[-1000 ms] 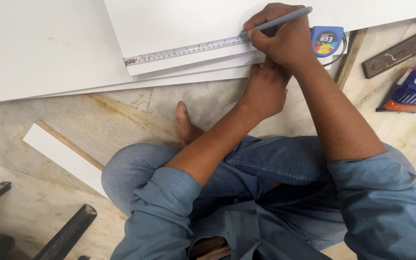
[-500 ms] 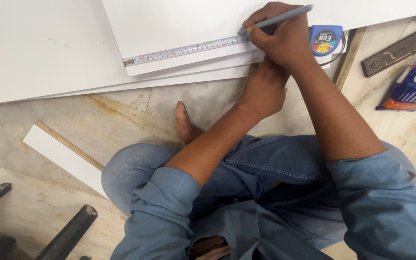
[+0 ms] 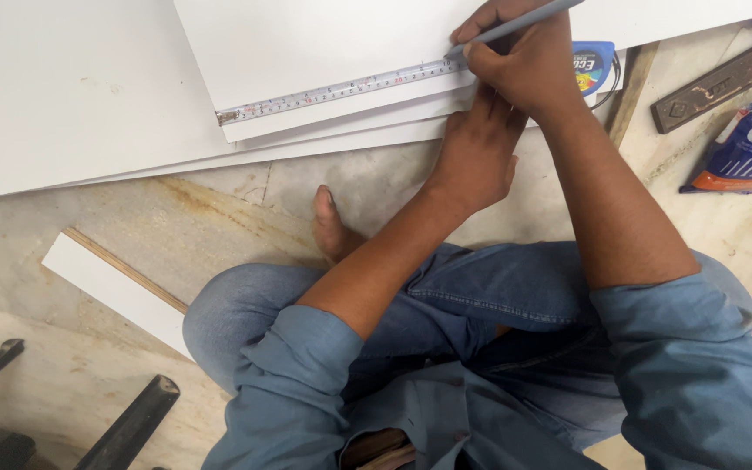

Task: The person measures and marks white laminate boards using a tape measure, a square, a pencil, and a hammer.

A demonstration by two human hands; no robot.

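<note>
Right hand [image 3: 528, 65], fingers clenched on a grey pencil [image 3: 515, 24], marks the white board [image 3: 324, 43] at the tape measure's [image 3: 341, 90] three-o'clock end; left hand [image 3: 476, 148], fingers released, presses flat at six o'clock.

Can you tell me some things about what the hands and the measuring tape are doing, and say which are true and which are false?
1. The right hand holds a grey pencil. True.
2. The silver measuring tape lies rolled up on the floor. False: it is stretched along the white board.
3. The left hand presses on the boards' edge. True.
4. The narrow white strip lies on top of the board. False: it lies on the stone floor.
</note>
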